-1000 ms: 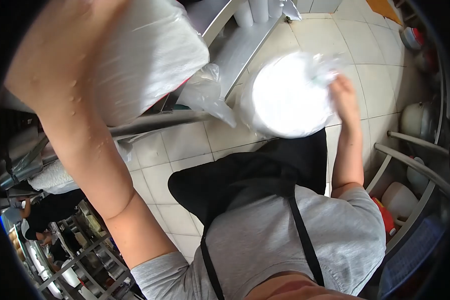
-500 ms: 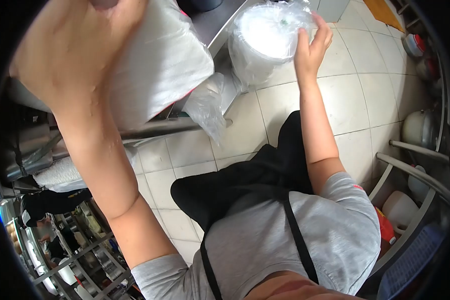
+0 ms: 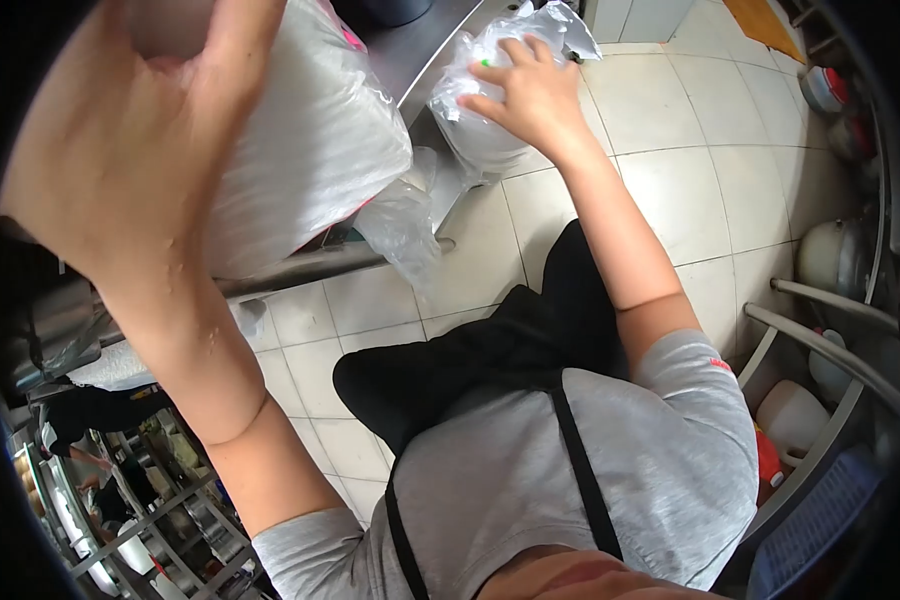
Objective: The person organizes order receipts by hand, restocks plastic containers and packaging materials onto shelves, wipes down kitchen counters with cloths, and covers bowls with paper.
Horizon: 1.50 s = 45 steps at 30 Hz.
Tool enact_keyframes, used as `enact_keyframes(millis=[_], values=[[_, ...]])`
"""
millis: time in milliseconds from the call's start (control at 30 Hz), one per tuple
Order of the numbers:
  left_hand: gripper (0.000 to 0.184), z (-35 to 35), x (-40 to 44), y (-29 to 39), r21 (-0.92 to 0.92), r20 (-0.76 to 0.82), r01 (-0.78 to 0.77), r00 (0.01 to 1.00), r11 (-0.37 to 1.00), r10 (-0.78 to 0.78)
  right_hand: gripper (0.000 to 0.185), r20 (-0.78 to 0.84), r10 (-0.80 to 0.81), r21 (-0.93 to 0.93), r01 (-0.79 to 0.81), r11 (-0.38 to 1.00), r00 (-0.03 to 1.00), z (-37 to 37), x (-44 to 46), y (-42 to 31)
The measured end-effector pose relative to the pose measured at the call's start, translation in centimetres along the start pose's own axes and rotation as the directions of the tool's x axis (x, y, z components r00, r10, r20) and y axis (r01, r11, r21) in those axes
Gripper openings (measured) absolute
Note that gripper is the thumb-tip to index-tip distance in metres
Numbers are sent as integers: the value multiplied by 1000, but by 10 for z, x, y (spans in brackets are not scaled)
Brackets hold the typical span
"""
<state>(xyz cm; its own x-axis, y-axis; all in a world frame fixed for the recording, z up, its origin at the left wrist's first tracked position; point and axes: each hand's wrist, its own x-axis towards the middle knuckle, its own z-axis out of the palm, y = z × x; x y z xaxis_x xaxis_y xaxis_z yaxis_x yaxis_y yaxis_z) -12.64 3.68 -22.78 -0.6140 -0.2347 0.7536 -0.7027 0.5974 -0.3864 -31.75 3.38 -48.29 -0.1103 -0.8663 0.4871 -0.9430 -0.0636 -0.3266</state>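
Note:
My left hand (image 3: 120, 140) is large and close to the camera at upper left. Its fingers run out of the top of the view, so what they hold, if anything, is hidden. Behind it a big white plastic-wrapped bundle (image 3: 315, 140) lies on the metal counter. My right hand (image 3: 540, 105) rests on the crumpled clear plastic bag (image 3: 460, 75) over a white tub-like container (image 3: 485, 145), its fingers spread across the plastic. A small green mark shows by the fingers. A loose clear plastic bag (image 3: 400, 220) hangs below the bundle at the counter's edge.
Pale floor tiles (image 3: 660, 200) lie ahead of my legs. At right stand metal rack rails (image 3: 830, 345) with a white jug (image 3: 795, 415) and several pots. A person in black (image 3: 100, 420) and crowded shelving show at lower left.
My right hand has moved left from the bag's right edge onto its top. The smooth, stretched plastic is now bunched up over the container. My left hand has shifted slightly left.

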Motion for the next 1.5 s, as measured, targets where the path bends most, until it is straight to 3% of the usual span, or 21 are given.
enact_keyframes(millis=[133,200,267,300,367,400,467,600,700,800,867,933,1033,1100,1133,1200,1267,1300,1333,1400,1500], values=[[28,-6,19,-5,68,12,-152,988,986,151,31,-244,31,121,-1,993,969,25,12,8],[26,-3,16,-5,70,-22,-225,974,972,227,41,-519,390,655,61,753,761,35,-1,7],[27,-6,15,2,61,4,-142,990,988,142,47,-257,776,964,100,246,576,64,-28,21],[28,-5,13,4,12,8,-88,996,996,88,47,-249,776,966,95,239,579,85,-45,21],[29,-4,11,3,-28,10,-33,999,999,34,48,-56,906,985,-123,118,419,120,-67,20],[28,-1,10,3,18,-11,-9,1000,1000,9,48,-55,905,986,-118,115,422,132,-56,14],[28,2,4,4,90,-22,41,999,995,-40,52,-218,879,891,-281,356,424,162,-34,-13],[30,1,1,3,142,-12,118,993,983,-118,50,-220,916,838,-416,353,335,177,20,-22],[28,1,15,-4,-50,-52,-136,990,989,133,45,-162,923,832,-455,318,350,181,48,-25],[25,-7,24,-3,130,-9,-360,931,924,364,47,-152,886,772,-506,383,439,192,63,-32],[26,-13,24,5,279,2,-366,925,888,381,50,-120,784,751,-461,473,609,191,64,-42],[26,-12,20,18,401,-75,-303,930,864,361,52,-62,816,827,-428,364,575,195,58,-31],[25,-12,15,31,392,-123,-222,949,893,291,58,49,803,827,-475,300,594,167,11,-23],[26,-7,16,27,105,-225,-259,934,960,277,61,81,803,868,-438,235,591,151,-21,-14],[26,-7,13,26,111,-222,-256,935,960,275,66,12,752,910,-319,265,659,130,-42,-15],[51,-7,7,23,117,-291,-302,900,946,324,71,-65,693,940,-189,284,718,76,-61,-35],[46,-19,8,41,258,-286,-380,848,888,446,78,-182,287,983,182,28,940,17,-70,-54],[40,-21,3,43,276,-231,-435,836,857,498,78,-172,282,985,170,30,944,1,-71,-56],[33,-23,-2,45,291,-176,-490,817,822,549,79,-152,93,988,150,27,984,-13,-71,-57],[19,-24,-9,110,-158,-589,-440,761,884,273,80,-106,-233,993,113,17,967,-30,-80,-54],[9,-30,-5,151,-158,-679,-355,717,921,160,81,0,-353,1000,6,16,936,-48,-112,-29]])
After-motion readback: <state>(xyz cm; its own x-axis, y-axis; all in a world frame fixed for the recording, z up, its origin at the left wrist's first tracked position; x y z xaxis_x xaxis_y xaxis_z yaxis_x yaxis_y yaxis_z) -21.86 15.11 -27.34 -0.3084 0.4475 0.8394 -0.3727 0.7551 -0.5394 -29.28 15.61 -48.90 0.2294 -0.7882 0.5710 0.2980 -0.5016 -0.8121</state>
